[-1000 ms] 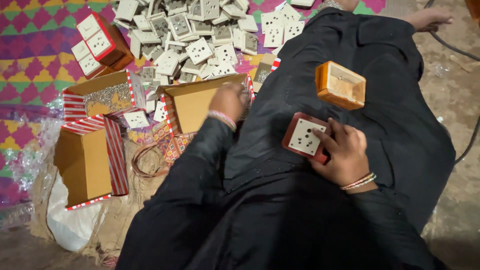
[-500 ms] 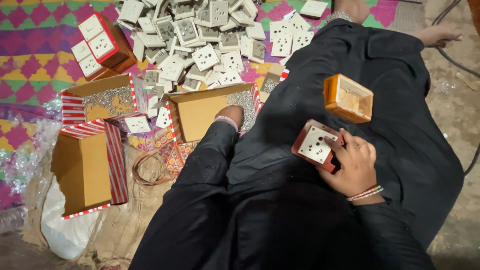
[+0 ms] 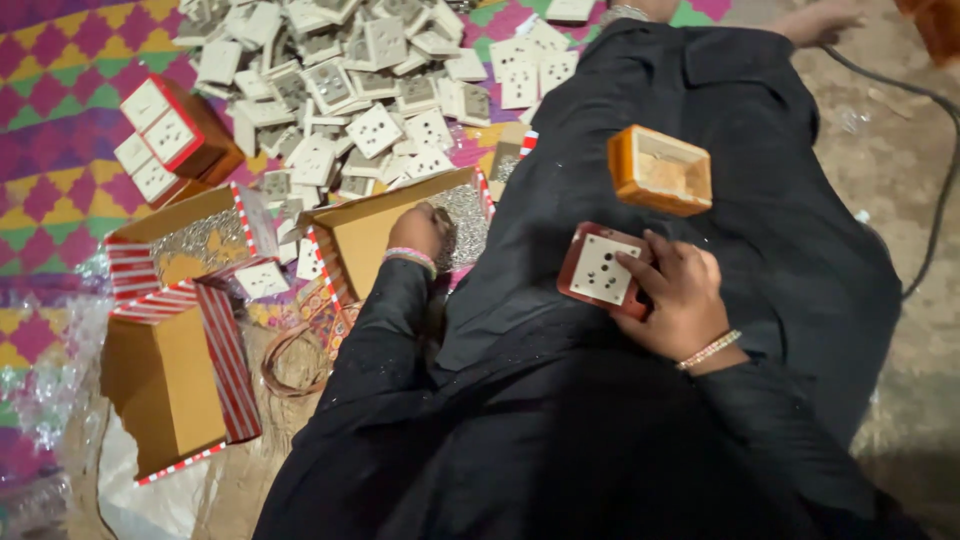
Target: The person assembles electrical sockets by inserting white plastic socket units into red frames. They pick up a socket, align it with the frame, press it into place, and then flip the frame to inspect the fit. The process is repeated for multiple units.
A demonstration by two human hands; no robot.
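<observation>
A: What does the head view show of the work's progress?

B: A person in black sits on the floor. A large heap of loose white square socket plates [image 3: 370,80] lies on the patterned mat [image 3: 60,150]. 3 sit mounted in red-brown boxes [image 3: 170,140]. 1 empty orange box [image 3: 660,172] rests on the lap. Most look unboxed.

A: And each hand's grip?

B: The right hand [image 3: 680,300] holds a white socket plate in a red-brown box [image 3: 603,270] on the lap, fingers closed around its edge. The left hand [image 3: 422,230] reaches into an open brown cardboard carton [image 3: 375,235]; I cannot tell what its grip holds.
</observation>
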